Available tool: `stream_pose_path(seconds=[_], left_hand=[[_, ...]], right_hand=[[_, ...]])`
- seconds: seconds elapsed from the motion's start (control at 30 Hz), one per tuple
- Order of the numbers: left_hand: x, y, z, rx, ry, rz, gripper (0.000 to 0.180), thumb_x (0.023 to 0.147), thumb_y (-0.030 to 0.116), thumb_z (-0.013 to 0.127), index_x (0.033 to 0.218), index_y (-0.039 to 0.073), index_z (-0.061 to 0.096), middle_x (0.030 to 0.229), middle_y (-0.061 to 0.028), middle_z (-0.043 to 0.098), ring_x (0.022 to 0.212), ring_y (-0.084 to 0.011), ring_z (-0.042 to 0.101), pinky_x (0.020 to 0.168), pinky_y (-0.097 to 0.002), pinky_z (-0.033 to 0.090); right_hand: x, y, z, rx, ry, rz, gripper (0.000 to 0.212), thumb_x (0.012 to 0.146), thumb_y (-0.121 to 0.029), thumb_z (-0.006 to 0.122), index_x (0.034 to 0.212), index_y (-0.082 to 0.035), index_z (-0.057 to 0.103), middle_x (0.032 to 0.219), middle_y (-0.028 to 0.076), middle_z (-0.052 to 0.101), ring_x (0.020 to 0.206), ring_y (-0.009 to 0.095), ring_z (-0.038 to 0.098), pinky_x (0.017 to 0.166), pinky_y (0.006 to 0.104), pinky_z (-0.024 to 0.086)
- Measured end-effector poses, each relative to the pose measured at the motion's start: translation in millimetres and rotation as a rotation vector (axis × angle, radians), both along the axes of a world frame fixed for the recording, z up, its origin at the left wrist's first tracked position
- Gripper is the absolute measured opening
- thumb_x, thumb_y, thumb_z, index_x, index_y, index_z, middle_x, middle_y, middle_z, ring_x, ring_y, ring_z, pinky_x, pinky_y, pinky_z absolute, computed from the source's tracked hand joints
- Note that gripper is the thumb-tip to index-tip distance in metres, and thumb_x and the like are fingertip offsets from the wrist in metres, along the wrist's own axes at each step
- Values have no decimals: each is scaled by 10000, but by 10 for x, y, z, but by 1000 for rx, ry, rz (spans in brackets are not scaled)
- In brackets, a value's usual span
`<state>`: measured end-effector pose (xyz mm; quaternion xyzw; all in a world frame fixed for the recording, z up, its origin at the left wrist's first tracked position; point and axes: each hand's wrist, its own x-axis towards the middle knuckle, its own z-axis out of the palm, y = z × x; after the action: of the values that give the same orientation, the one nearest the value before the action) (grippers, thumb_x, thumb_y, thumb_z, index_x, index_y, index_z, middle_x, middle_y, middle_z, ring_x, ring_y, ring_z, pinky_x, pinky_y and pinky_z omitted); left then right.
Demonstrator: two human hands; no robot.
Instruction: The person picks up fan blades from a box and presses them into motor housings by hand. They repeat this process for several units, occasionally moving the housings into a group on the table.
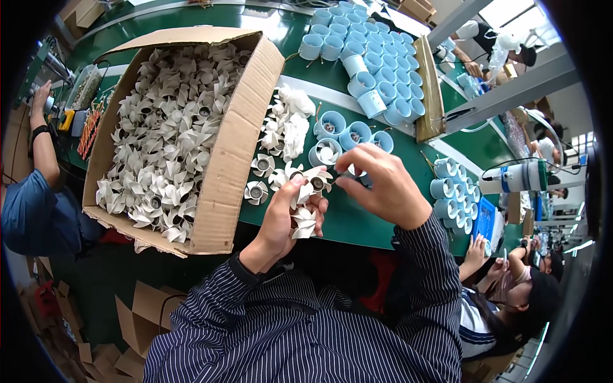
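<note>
white plastic fan impellers (pixel 305 203), petal-bladed, stacked in clenched left hand (pixel 281 220) fingers; right hand (pixel 377 185) fingers pinched near topmost hub

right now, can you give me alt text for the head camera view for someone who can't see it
The left hand holds a few white plastic fan wheels while the right hand pinches a small part against the top one, above a green table. A cardboard box full of the same fan wheels sits to the left, and pale blue cups stand beyond the hands.

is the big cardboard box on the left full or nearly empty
Full. The cardboard box has its flaps open, and white fan impellers are heaped across it to about the rim, hiding the bottom.
</note>
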<state>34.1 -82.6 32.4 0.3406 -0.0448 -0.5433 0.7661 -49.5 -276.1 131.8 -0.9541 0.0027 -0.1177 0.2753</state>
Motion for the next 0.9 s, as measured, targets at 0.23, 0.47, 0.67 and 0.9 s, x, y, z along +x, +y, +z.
stream_pose_path(seconds=[0.23, 0.47, 0.67, 0.9], left_hand=[[-38, -45, -14, -57, 92, -195, 586, 1133, 555, 384, 1308, 41, 605, 737, -77, 600, 599, -188, 630, 559, -345, 594], [-35, -74, 72, 34, -106, -237, 589, 1130, 474, 430, 1373, -29, 617, 737, -59, 593, 604, -163, 623, 575, -320, 592], [-24, -114, 54, 104, -325, -292, 473, 1112, 344, 528, 1364, -38, 646, 800, -46, 638, 638, -121, 635, 591, -282, 582], [-17, -60, -1, 178, -356, -244, 345, 1062, 227, 662, 1310, -13, 670, 830, -23, 646, 661, -95, 638, 599, -272, 579]], right_hand=[[-287, -142, -199, -31, -121, 156, 254, 811, -7, 864, 1045, -63, 781, 965, 90, 744, 909, 283, 711, 793, 394, 587], [-403, -553, -244, -44, -269, 1, 203, 843, -13, 854, 1031, -28, 778, 880, 84, 741, 789, 226, 694, 715, 351, 564], [-349, -1138, -576, 234, -46, -578, 141, 954, -72, 777, 1029, 39, 735, 883, 136, 748, 766, 213, 700, 737, 350, 555], [-275, -1197, -661, 216, 42, -538, 142, 946, -86, 781, 1016, 33, 749, 875, 137, 749, 761, 222, 693, 727, 361, 550]])
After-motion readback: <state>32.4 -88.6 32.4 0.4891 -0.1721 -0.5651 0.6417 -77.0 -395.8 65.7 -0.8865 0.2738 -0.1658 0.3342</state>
